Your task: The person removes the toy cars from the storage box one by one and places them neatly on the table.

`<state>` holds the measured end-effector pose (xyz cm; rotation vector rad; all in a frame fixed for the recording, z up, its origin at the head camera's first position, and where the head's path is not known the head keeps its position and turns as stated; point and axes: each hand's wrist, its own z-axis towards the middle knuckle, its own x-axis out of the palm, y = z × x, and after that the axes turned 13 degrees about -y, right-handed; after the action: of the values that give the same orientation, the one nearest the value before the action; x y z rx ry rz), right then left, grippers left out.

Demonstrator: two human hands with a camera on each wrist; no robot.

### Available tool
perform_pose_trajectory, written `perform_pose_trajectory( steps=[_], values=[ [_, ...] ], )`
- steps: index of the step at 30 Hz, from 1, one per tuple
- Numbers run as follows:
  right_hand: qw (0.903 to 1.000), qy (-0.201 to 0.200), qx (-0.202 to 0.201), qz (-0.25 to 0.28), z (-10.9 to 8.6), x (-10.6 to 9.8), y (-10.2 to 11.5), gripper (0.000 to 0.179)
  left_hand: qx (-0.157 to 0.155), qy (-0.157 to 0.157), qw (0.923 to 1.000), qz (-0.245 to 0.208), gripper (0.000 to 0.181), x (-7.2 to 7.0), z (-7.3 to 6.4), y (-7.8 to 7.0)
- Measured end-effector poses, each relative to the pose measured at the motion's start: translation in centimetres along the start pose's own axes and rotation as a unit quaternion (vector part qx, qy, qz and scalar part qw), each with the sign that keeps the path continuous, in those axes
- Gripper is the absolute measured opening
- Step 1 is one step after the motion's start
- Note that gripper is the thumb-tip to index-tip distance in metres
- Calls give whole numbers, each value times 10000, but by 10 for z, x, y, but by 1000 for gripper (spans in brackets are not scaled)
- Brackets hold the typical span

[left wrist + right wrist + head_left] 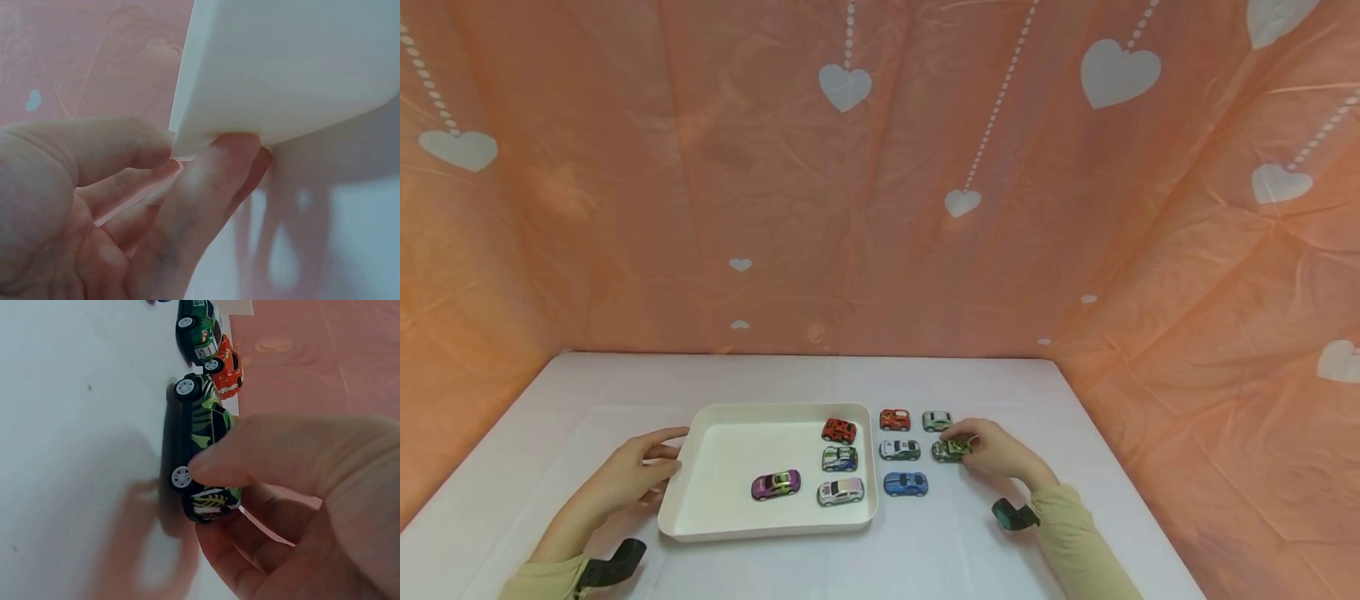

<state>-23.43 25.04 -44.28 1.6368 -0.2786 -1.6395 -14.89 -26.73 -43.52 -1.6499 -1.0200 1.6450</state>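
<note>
At the left end of the white tray (722, 533), my left hand (628, 471) pinches its edge between thumb and fingers. The left wrist view shows the fingertips (240, 150) against the outside of the tray wall. To the tray's right, my right hand (1000, 452) grips a green camouflage toy car (950, 451). In the right wrist view, the thumb lies on the side of the car (203, 440) near a wheel, with fingers round the far side. Just behind it stands a pale green toy car (937, 421).
Inside the tray sit a purple car (776, 484), a red car (838, 431), a white-green-blue car (839, 458) and a white car (841, 492). Along its right side stand an orange-red car (895, 419), a silver car (899, 450) and a blue car (906, 483). Orange curtains (850, 250) enclose the table.
</note>
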Motion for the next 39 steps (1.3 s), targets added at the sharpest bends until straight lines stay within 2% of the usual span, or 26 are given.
perform_pose_trajectory(
  steps=[15,21,28,34,39],
  values=[
    [9999,-102,-91,-57,3,10,-6,51,19,-7,10000,-18,56,-1,0,-1],
    [9999,-122,-17,-57,4,9,-4,48,-2,6,10000,-10,57,-1,0,-1],
    [9996,-165,-213,-46,3,9,-6,46,49,25,10000,-43,57,-2,0,0],
    [9998,-134,-153,50,2,9,-8,44,72,30,10000,-51,57,-2,0,0],
    [9992,-110,-328,193,0,3,-4,43,91,39,9999,-84,57,-1,0,1]
  ],
)
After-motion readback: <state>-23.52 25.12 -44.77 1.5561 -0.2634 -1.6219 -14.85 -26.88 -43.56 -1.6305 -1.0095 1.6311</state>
